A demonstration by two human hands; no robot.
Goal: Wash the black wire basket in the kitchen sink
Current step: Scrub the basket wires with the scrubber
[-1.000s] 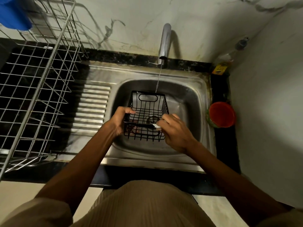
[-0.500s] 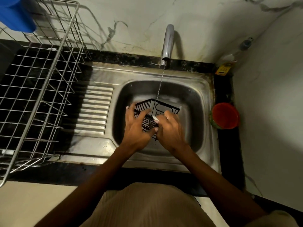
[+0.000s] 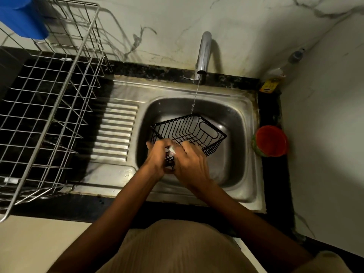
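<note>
The black wire basket point(image 3: 194, 132) is tilted on its side inside the steel sink point(image 3: 240, 119), its opening turned up and to the right. A thin stream of water from the tap point(image 3: 203, 54) falls onto its far rim. My left hand point(image 3: 157, 156) grips the basket's near corner. My right hand point(image 3: 190, 162) lies against the same corner and pinches a small white thing point(image 3: 171, 149), too small to identify. Both hands cover the near part of the basket.
A large metal dish rack point(image 3: 49, 107) stands on the dark counter at the left, with a blue object point(image 3: 21, 18) at its top corner. The ribbed drainboard point(image 3: 116, 133) adjoins the basin. A red cup point(image 3: 271, 140) and a bottle point(image 3: 275, 79) stand at the right near the wall.
The basket has been turned from upright to lying tilted, opening now toward the right. Both hands have come together at its near corner.
</note>
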